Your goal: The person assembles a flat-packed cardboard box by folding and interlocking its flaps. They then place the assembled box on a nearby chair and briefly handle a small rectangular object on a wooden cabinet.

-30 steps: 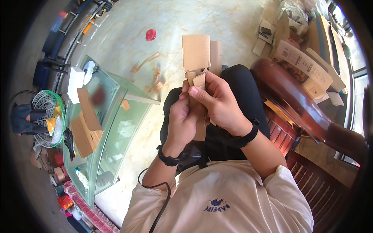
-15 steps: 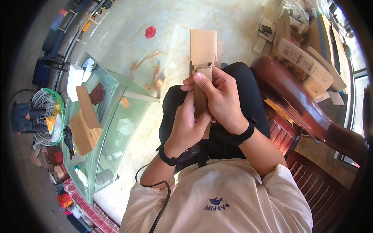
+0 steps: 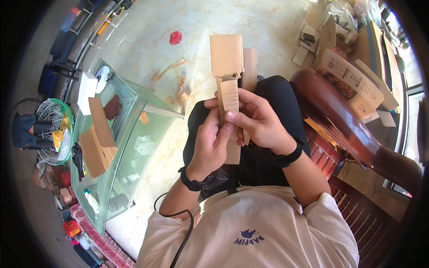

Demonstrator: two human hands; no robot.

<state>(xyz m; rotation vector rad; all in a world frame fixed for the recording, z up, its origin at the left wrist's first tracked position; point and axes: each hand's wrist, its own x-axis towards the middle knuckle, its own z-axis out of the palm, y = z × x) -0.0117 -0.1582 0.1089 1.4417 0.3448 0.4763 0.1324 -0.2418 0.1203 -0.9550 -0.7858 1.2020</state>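
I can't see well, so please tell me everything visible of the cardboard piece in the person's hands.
The cardboard piece is plain brown and looks corrugated. Its middle is folded into a narrow strip; a broad flat flap extends beyond, ragged near the crease, and another flat end shows below the hands. It points away from the person, above the black trousers. The left hand and right hand grip the middle, right thumb on its front.

Tan cardboard [image 3: 229, 93], black wristbands [image 3: 292, 155]

Far on the pale marbled floor [image 3: 203, 20] lay a rounded red scrap [image 3: 175, 38]; left, a greenish glass table [image 3: 128, 117] held folded brown cardboard [image 3: 102, 123].
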